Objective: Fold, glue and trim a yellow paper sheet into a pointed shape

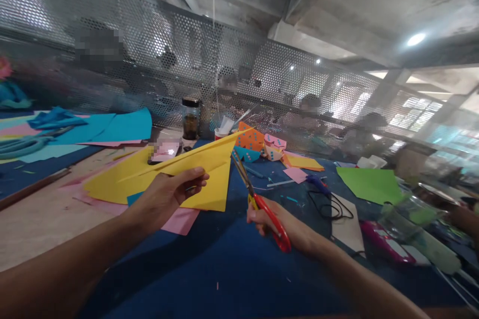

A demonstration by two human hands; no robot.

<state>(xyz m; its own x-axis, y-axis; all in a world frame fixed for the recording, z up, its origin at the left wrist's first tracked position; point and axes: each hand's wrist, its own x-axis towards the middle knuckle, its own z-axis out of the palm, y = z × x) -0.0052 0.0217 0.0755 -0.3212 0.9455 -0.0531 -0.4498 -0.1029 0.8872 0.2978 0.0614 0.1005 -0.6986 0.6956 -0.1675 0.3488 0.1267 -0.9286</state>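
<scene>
My left hand [175, 192] is closed in a pinch on a folded yellow paper [224, 145], whose narrow end points up to the right. More yellow sheets [209, 201] lie below and behind it, with pink paper [182, 221] showing underneath. In my right hand [275, 222] is a pair of scissors [267, 209] with red and yellow handles. Its blades point up and to the left, close to the edge of the yellow paper. From this angle I cannot tell whether the blades touch it.
Small dotted orange paper pieces [249, 135], a lidded glass jar [190, 118] and a phone [165, 152] stand or lie at the back. Blue paper [108, 127] is at left. A blue-handled tool with a black cord [318, 184] and green paper [368, 183] lie at right.
</scene>
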